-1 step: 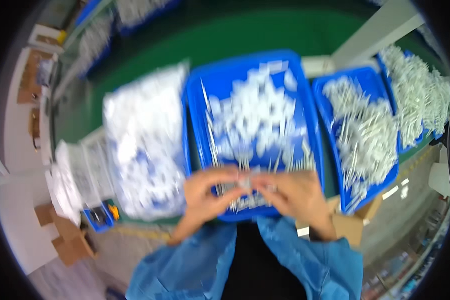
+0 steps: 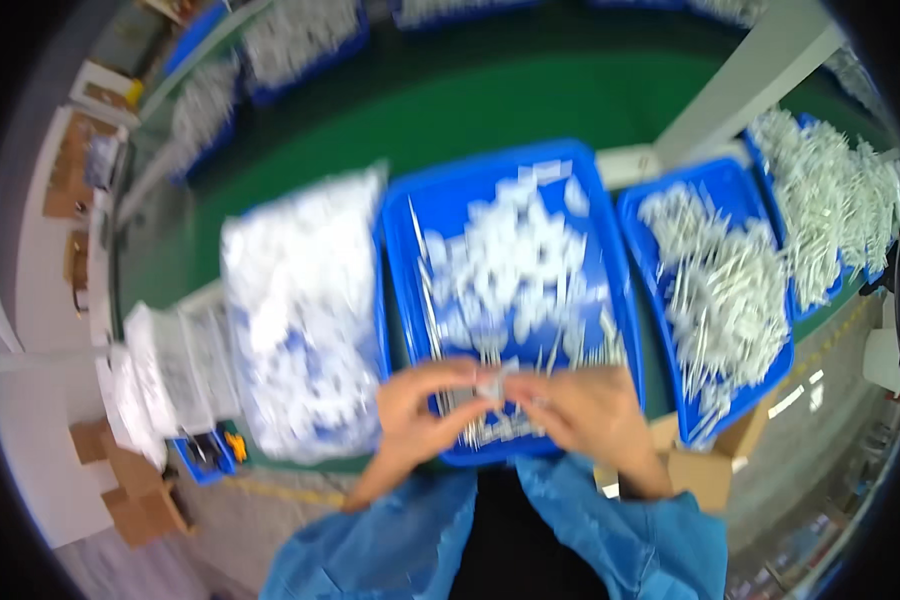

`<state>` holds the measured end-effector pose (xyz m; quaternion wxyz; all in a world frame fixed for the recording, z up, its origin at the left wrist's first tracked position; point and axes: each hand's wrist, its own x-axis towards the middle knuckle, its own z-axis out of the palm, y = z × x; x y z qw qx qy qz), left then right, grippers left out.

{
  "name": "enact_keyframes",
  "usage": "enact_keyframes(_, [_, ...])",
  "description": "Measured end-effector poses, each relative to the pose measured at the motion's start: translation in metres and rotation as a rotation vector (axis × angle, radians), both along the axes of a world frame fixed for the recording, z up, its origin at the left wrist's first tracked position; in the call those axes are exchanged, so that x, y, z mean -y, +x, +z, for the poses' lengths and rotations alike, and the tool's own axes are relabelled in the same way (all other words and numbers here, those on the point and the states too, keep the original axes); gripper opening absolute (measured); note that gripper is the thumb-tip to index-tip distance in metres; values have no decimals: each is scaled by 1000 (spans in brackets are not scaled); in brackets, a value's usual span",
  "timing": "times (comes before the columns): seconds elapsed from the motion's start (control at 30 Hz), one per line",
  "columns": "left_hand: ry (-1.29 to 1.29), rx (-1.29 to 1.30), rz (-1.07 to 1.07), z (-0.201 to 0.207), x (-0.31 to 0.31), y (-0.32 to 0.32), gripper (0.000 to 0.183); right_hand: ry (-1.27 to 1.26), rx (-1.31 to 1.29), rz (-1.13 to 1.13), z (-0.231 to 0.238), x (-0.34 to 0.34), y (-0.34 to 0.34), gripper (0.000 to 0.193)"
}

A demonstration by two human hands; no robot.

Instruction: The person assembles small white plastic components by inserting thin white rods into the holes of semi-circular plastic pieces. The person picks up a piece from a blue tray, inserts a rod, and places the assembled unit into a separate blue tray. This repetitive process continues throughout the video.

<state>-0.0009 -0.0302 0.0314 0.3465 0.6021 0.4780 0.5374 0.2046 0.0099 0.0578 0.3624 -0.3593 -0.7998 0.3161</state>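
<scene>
Both my hands meet over the near part of the middle blue tray [image 2: 398, 300]. Between the fingertips is a small whitish plastic piece [image 2: 494, 384], blurred and partly covered by the fingers. My left hand [image 2: 420, 405] pinches it from the left, thumb and forefinger closed. From the right, my right hand [image 2: 595, 410] grips the same piece, its fingers bent together. Beneath and beyond the hands, a heap of flat white plastic pieces [image 2: 515, 250] lies in the tray. Thin rod-like pieces [image 2: 505, 430] lie at its near end, partly hidden by my hands.
Left of the tray lies a clear bag of white pieces [image 2: 305, 270]. On the right, another blue tray [image 2: 660, 300] holds white stick-like parts [image 2: 735, 290]. A pale post [image 2: 745, 95] rises from the green work surface [image 2: 530, 105]. Cardboard boxes [image 2: 705, 475] stand below the right edge.
The whole scene sits slightly lower in the picture, as the view has shifted. Both hands keep their pinch on the small piece over the tray.
</scene>
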Motion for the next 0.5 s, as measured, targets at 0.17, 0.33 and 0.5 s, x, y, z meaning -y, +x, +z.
enact_keyframes(0.17, [-26,228,-22,-13,-3,6,42,247,153,-43,7,4,2,44])
enact_keyframes(0.33, [-6,308,-3,-20,-2,12,45,189,-30,-82,5,9,7,46])
enact_keyframes(0.5, [-18,335,10,-10,-4,20,45,207,2,-99,9,11,16,46])
